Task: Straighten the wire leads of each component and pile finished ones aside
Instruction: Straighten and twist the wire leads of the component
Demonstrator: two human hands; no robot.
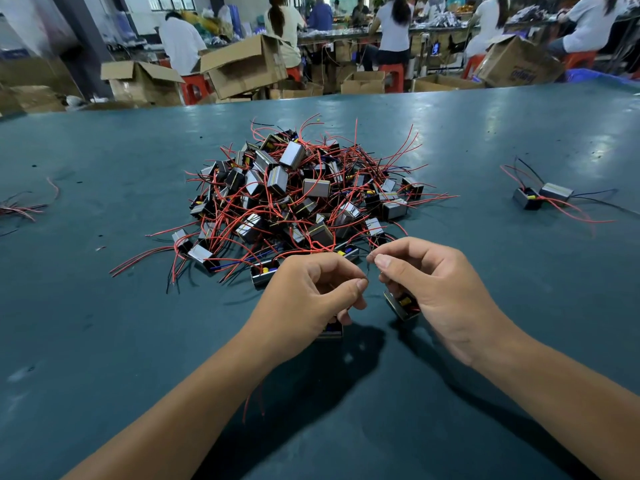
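A big heap of small box-shaped components (294,195) with tangled red, black and blue leads lies mid-table. Just in front of it, my left hand (311,292) grips one component (332,330), mostly hidden under the palm, and its thumb and forefinger pinch a thin lead. A red lead (250,400) trails below my left wrist. My right hand (429,289) holds another component (403,304) against its curled fingers and pinches a thin wire end between thumb and forefinger. The two hands' fingertips nearly meet.
Two components (542,195) with spread-out leads lie together at the right of the green table (138,341). Loose wire leads (20,206) lie at the left edge. Beyond the table are open cardboard boxes (242,64), red stools and seated people.
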